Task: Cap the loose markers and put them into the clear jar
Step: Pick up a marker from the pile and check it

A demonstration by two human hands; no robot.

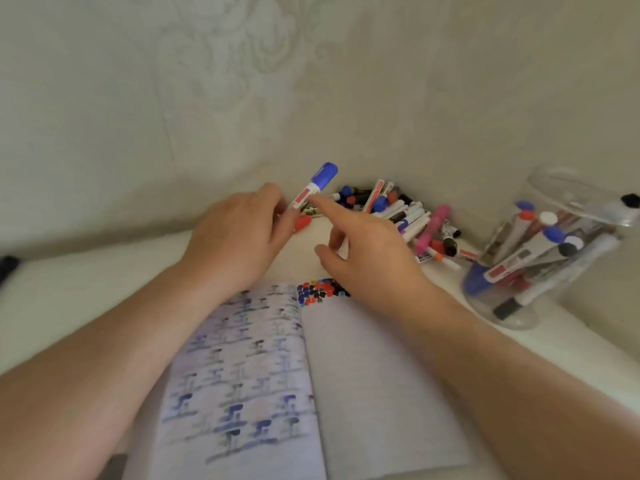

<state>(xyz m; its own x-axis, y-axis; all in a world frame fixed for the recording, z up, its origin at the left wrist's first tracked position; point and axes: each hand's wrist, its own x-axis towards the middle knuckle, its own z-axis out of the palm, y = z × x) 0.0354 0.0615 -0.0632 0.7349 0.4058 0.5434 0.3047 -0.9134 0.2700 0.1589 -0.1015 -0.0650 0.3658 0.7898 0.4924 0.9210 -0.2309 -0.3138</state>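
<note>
Left hand (239, 237) pinches the blue-capped marker (313, 187) above the bench's far edge; right hand (367, 251) is loosely spread, forefinger touching its barrel. I'd press that cap fully home, then drop it into the clear jar (554, 251) at the right edge.

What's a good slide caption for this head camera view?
Left hand holds a blue-capped marker; clear jar waits at right.

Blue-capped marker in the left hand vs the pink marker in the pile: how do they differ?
The blue-capped marker is gripped in the left hand and raised off the table; the pink marker lies in the loose pile by the wall, with no hand on it. The blue-capped marker has a white barrel with a red label and a blue cap; the pink marker looks pink along its whole length. Both are outside the clear jar.
</note>
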